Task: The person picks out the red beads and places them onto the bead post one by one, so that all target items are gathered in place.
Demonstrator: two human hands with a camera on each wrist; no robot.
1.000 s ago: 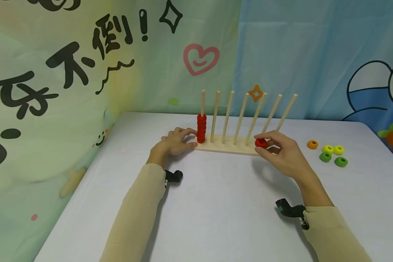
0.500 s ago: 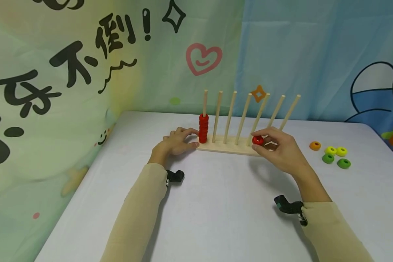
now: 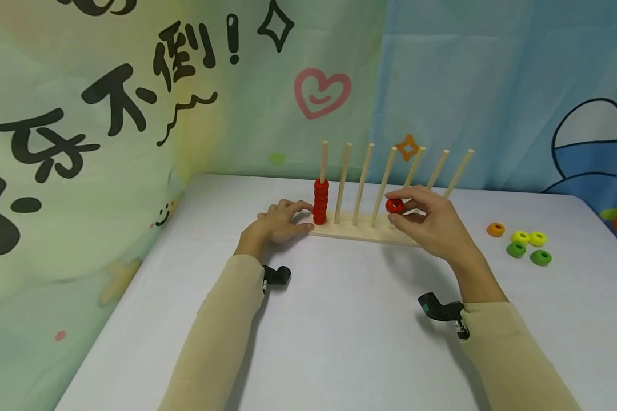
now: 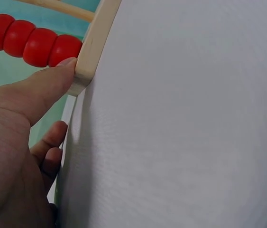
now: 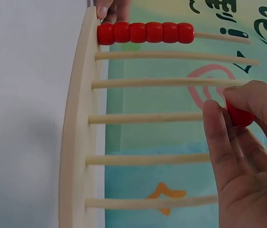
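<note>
A wooden bead rack (image 3: 353, 230) stands on the table, with a row of upright pegs along its base. On the leftmost peg sits a stack of several red beads (image 3: 321, 202), with bare wood above it. My left hand (image 3: 276, 224) holds the left end of the base, its thumb (image 4: 52, 83) against the corner beside the lowest bead. Between thumb and fingertips, my right hand (image 3: 434, 225) pinches one red bead (image 3: 395, 206), hole partly showing, in front of the right-hand pegs. In the right wrist view this bead (image 5: 240, 116) is partly hidden by the fingers.
Loose beads lie on the white table (image 3: 339, 331) right of the rack: an orange bead (image 3: 496, 229), two yellow beads (image 3: 520, 238) and two green beads (image 3: 541, 258). A printed cloth (image 3: 442, 68) hangs behind the table.
My right hand has moved left and up along the rack with the red bead, whose hole has turned more towards the head camera. My left hand stays at the rack's end.
</note>
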